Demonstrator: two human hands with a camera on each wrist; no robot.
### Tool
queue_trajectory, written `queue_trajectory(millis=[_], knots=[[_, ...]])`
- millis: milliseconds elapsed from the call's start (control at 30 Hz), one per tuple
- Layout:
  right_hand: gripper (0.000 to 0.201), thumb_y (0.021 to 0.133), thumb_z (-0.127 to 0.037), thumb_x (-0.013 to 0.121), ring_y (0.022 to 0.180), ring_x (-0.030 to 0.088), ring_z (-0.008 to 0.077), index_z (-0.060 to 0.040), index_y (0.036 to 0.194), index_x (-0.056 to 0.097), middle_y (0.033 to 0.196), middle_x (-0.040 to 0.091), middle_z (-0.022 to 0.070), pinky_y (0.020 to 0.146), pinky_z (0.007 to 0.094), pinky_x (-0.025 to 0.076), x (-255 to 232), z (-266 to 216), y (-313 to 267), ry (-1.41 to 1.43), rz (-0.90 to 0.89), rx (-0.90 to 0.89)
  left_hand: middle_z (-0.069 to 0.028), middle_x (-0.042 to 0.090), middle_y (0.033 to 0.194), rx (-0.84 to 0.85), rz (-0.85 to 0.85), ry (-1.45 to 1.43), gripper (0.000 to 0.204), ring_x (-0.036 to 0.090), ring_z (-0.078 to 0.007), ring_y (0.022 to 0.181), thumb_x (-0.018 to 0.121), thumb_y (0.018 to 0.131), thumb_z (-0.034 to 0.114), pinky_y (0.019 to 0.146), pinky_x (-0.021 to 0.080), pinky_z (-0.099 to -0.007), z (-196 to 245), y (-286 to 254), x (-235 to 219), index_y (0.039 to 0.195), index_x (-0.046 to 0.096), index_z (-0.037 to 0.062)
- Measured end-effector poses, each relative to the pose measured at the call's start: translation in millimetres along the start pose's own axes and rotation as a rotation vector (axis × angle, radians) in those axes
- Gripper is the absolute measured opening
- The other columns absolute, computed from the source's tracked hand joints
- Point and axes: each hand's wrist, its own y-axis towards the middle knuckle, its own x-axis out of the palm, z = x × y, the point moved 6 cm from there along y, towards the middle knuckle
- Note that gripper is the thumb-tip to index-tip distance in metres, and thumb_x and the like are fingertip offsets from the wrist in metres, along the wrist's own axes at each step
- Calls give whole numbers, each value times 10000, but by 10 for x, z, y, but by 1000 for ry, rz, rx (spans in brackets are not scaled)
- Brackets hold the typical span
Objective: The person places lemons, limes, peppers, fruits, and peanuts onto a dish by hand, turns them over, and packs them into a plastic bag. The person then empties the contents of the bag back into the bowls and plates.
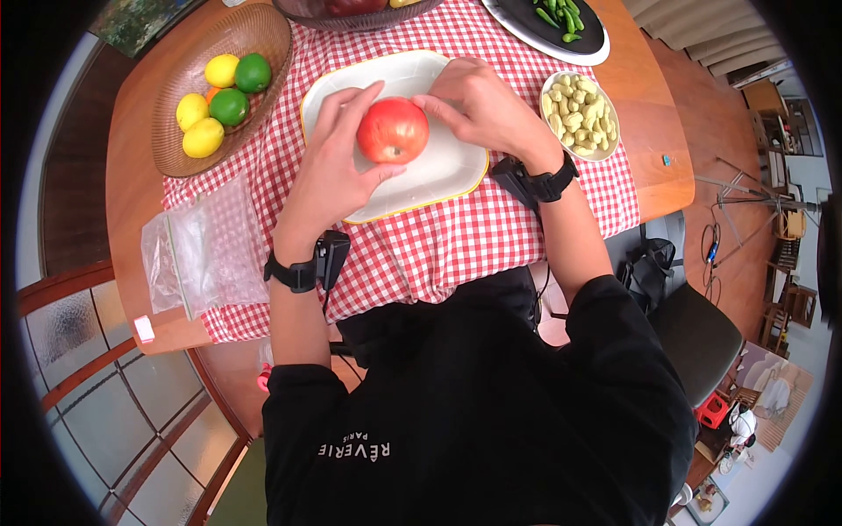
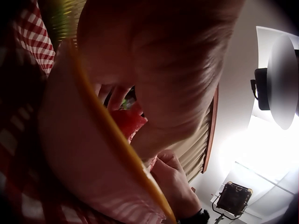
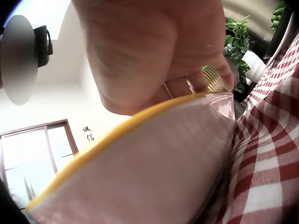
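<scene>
1. Clear plastic bag (image 1: 210, 254) near the black wrist strap (image 1: 296, 276): easily dragged by a careless sweep leftward.
2. Checked cloth (image 1: 421, 254), creased in front of the plate (image 1: 438, 180): liable to bunch and shift the plate if tugged.
3. Red fruit (image 1: 393, 131): likely to roll or slip, owing to round, smooth-looking skin and any uneven push from either side.
4. Right wrist camera (image 1: 517, 182), close by the yellow rim: possible bump or tilt of the plate from a lowered wrist.
5. Bowl (image 1: 598, 159) of peanuts (image 1: 574, 110), just beside the right wrist: possible spill from an outward swing.
6. Left hand (image 1: 329, 171): curved round the fruit's left side, fingers along the far left, thumb at the near edge.
7. Fruit over the plate, between both hands; contact underneath hidden.
8. Right hand (image 1: 478, 101): thumb at the fruit's upper right, other fingers bent behind; pinching or merely steadying, cannot tell.
</scene>
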Motion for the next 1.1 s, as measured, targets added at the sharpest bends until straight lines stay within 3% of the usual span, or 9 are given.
queue_trajectory(millis=[100, 167, 300, 600, 733, 833, 900, 1000, 1100], knots=[[279, 956, -269, 757, 877, 709, 368, 4, 942, 813, 850, 751, 191, 830, 459, 553, 20, -24, -21, -74, -53, -9, -172, 644, 1342, 51, -97, 9, 805, 640, -350, 1247, 937, 757, 129, 1074, 523, -432, 31, -15, 71, 1467, 565, 56], [286, 918, -227, 810, 966, 734, 340, -8, 1101, 792, 1014, 786, 164, 892, 430, 568, -106, -125, -9, 60, 78, -32, -162, 650, 1342, 10, -85, -7, 779, 646, -329, 1242, 930, 771, 138, 1039, 544, -406, 35, -2, 45, 1455, 568, 50], [396, 898, -249, 834, 1025, 743, 343, -27, 1215, 749, 1103, 784, 151, 917, 439, 572, -128, -342, 12, 185, 53, -141, -176, 635, 1347, -174, -108, -196, 702, 652, -394, 1229, 909, 783, 133, 1043, 545, -471, -41, -5, 40, 1400, 580, 64], [292, 954, -207, 724, 816, 734, 419, 7, 1149, 761, 913, 758, 251, 789, 470, 588, -34, -84, 32, 122, 15, 110, -167, 613, 1384, -35, -34, -55, 704, 591, -394, 1316, 905, 775, 110, 1101, 502, -468, -22, -1, 35, 1397, 579, 61], [283, 965, -220, 716, 796, 728, 420, 15, 1114, 770, 914, 761, 246, 775, 467, 586, -38, -95, 40, 58, 89, -8, -167, 581, 1423, -5, -16, -34, 698, 586, -401, 1323, 889, 776, 69, 1125, 490, -471, -23, 14, 0, 1402, 580, 72], [290, 964, -231, 723, 829, 730, 419, 15, 1110, 774, 918, 763, 239, 795, 463, 581, -50, -117, 54, 47, 119, -31, -167, 590, 1432, 72, -19, -50, 721, 590, -377, 1337, 894, 767, 60, 1107, 510, -461, 67, -4, 70, 1416, 579, 80], [333, 974, -241, 737, 991, 722, 380, -10, 1213, 760, 1039, 772, 208, 893, 447, 567, 80, -75, 46, 65, -166, 167, -165, 596, 1443, 95, -27, -55, 740, 592, -354, 1350, 901, 756, 52, 1086, 531, -453, 93, -13, 86, 1422, 581, 85], [367, 938, -282, 777, 985, 728, 394, 7, 1163, 767, 1044, 770, 229, 893, 452, 569, -37, -141, 41, 30, 58, 38, -180, 611, 1436, 34, -63, -2, 730, 599, -365, 1349, 911, 769, 97, 1081, 534, -452, 55, -3, 56, 1419, 580, 71], [434, 916, -335, 812, 1027, 731, 379, -3, 1193, 764, 1111, 766, 222, 913, 442, 574, -126, -270, 50, 120, 33, -24, -221, 629, 1351, -32, -59, -66, 751, 629, -433, 1275, 893, 819, 195, 1073, 526, -489, 21, -16, 48, 1462, 536, 44]])
